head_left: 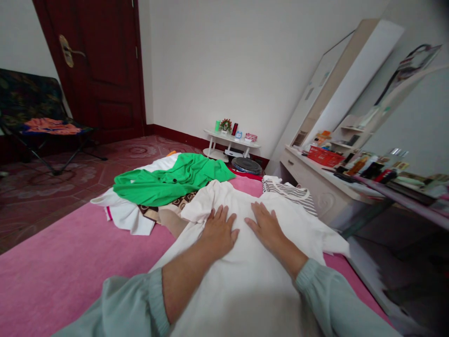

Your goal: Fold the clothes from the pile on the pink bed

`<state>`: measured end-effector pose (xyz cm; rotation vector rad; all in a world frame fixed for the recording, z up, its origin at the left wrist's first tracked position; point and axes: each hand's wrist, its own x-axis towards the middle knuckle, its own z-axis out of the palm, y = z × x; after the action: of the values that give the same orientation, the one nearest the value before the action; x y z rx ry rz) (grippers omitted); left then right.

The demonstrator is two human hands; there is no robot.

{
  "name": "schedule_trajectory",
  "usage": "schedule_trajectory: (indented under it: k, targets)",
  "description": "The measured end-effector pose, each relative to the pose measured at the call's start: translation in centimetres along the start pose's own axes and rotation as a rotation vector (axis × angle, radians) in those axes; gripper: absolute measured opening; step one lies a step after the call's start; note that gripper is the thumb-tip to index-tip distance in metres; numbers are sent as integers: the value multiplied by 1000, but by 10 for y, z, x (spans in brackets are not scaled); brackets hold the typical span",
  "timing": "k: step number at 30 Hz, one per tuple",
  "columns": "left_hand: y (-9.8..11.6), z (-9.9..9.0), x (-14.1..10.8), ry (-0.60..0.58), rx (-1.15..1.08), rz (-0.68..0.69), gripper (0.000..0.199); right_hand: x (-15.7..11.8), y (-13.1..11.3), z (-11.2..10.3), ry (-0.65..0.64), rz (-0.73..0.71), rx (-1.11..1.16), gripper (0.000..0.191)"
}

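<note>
A white short-sleeved shirt lies spread over the pink bed cover, its sleeves out to both sides and its lower end toward me. My left hand rests palm down on the upper left of the shirt, fingers extended. Beside it, with a gap between the two, my right hand is flat on the upper right part, thumb apart from the fingers. Neither hand grasps anything. Beyond the left sleeve is a heap with a green garment on top. Past the right shoulder lies a striped garment.
The pink bed cover stretches to the left. A dressing table with a red basket and several bottles stands at the right. Ahead is a small white side table. A folding chair holds an orange cloth near the door.
</note>
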<state>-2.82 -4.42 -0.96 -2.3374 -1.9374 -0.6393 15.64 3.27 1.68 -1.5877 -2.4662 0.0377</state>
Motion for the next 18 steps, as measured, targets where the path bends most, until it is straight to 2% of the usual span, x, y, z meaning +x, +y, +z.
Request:
schedule_trajectory:
  k: [3, 6, 9, 12, 18]
  targets:
    - [0, 1, 0, 10, 10, 3, 51, -5, 24, -3, -42, 116, -195, 60]
    - [-1, 0, 0, 12, 20, 5, 50, -2, 18, 1, -55, 192, -193, 64]
    - [-1, -1, 0, 11, 27, 6, 50, -4, -8, 10, 2, 128, -127, 66]
    - [-1, -2, 0, 1, 34, 10, 49, -9, -24, 17, -24, 39, -78, 62]
    - [2, -11, -5, -37, 73, -4, 51, -13, -19, 19, 1, 20, -65, 59]
